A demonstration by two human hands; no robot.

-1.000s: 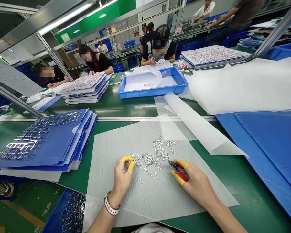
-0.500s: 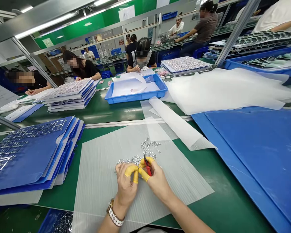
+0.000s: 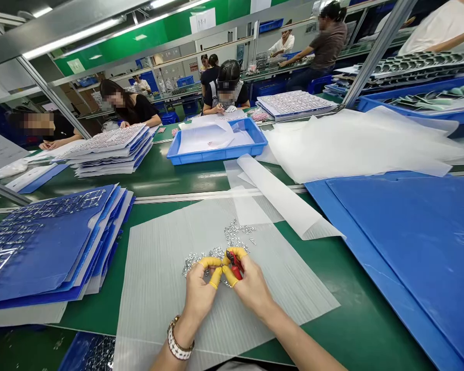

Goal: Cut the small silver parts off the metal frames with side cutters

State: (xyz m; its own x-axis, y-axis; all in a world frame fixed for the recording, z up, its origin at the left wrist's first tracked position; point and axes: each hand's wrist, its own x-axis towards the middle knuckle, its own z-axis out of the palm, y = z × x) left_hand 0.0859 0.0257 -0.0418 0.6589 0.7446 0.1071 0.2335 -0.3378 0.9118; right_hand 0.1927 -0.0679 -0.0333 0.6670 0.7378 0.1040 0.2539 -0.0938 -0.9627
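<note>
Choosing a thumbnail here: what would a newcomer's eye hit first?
Probably the yellow finger covers on the left hand and right hand, close together over the pale sheet, with red-handled pliers in the right. Just beyond them, small silvery pieces lie scattered. Then, likely, the big blue sheets at the picture's right.

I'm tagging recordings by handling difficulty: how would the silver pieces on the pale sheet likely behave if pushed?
The silver pieces would probably scatter, lying loosely spread on the pale sheet. Each is likely light, being tiny beside the left hand. Their shine hints they may be slippery.
</note>
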